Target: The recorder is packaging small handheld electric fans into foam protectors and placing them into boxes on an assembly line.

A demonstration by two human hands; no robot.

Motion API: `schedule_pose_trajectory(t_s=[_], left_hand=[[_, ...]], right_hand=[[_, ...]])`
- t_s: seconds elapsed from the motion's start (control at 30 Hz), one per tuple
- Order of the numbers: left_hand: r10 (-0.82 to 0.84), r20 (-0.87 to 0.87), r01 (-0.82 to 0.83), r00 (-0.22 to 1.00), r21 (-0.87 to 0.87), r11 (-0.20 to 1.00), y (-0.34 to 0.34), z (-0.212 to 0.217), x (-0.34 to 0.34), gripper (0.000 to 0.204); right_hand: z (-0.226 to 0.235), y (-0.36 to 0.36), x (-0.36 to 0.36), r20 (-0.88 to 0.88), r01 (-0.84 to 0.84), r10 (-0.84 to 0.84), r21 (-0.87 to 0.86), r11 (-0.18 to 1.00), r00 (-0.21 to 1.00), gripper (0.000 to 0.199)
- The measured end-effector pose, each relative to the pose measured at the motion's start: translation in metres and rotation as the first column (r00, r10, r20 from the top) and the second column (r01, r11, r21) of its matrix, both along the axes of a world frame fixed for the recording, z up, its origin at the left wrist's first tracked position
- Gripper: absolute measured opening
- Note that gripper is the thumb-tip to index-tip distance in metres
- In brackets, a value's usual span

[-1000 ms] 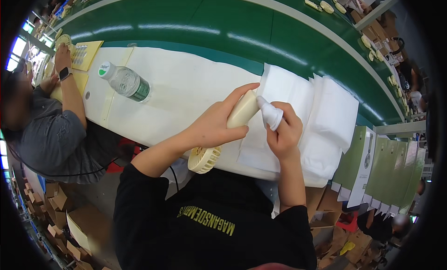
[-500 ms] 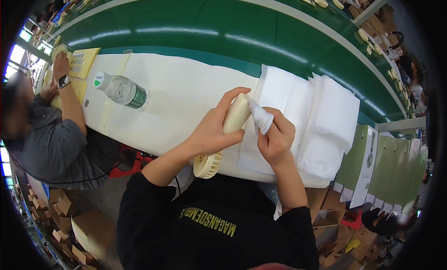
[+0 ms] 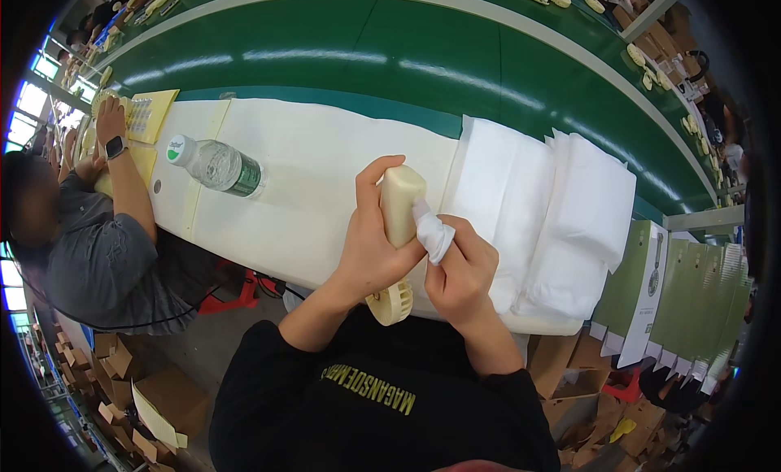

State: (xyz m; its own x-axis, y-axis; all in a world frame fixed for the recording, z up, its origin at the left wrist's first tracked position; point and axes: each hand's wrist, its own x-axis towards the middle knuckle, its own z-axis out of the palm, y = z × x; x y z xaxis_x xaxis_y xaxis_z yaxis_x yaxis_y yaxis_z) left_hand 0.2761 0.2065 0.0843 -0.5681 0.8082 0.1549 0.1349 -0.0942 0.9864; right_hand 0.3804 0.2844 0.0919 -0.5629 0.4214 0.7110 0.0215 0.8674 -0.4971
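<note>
My left hand (image 3: 368, 248) grips a cream handheld fan (image 3: 399, 197), its smooth, rounded handle pointing up and away from me. Below that wrist shows the round, slotted fan head (image 3: 392, 304); the hand hides where it joins the handle. A white cloth (image 3: 434, 238) is bunched over a fingertip of my right hand (image 3: 466, 275), whose fingers are closed on it. The cloth's tip touches the right side of the handle. Both hands are over the near edge of the white-covered table (image 3: 313, 159).
Stacked white packets (image 3: 582, 208) lie right of my hands, a clear water bottle (image 3: 218, 166) to the left. Beyond runs a green conveyor belt (image 3: 325, 45). Green boxes (image 3: 691, 305) stand at the right. A co-worker (image 3: 98, 252) sits at the left, hands on a cream fan.
Both hands have moved slightly left and nearer to me with the fan, whose handle now stands straighter. The cloth has slid from near the handle's top down its right side.
</note>
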Motion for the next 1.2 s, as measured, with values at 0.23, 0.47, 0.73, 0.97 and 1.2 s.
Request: schedule_pose_trajectory(t_s=[0.23,0.47,0.73,0.97,1.2], left_hand=[[0.077,-0.15,-0.05,0.986,0.178,0.983,-0.001,0.002,0.01,0.079],[-0.013,-0.077,0.026,0.997,0.166,0.986,-0.005,0.005,0.014,0.08],[0.039,-0.121,-0.022,0.992,0.137,0.99,-0.011,0.003,0.025,0.083],[0.064,-0.082,-0.052,0.995,0.134,0.99,-0.011,0.002,0.031,0.085],[0.115,-0.131,-0.093,0.985,0.161,0.983,-0.001,0.003,0.035,0.085]], right_hand=[[0.003,0.001,0.004,0.045,0.026,-0.023,-0.059,0.998,0.999,0.027],[0.008,-0.005,0.014,-0.105,0.068,-0.084,-0.145,0.987,0.991,0.022],[0.016,-0.019,0.018,-0.08,-0.025,0.025,-0.003,1.0,0.996,0.033],[0.023,-0.027,0.021,-0.017,-0.004,0.003,-0.043,0.999,1.0,0.02],[0.006,-0.023,0.017,-0.11,0.038,-0.04,-0.027,0.999,0.993,0.031]])
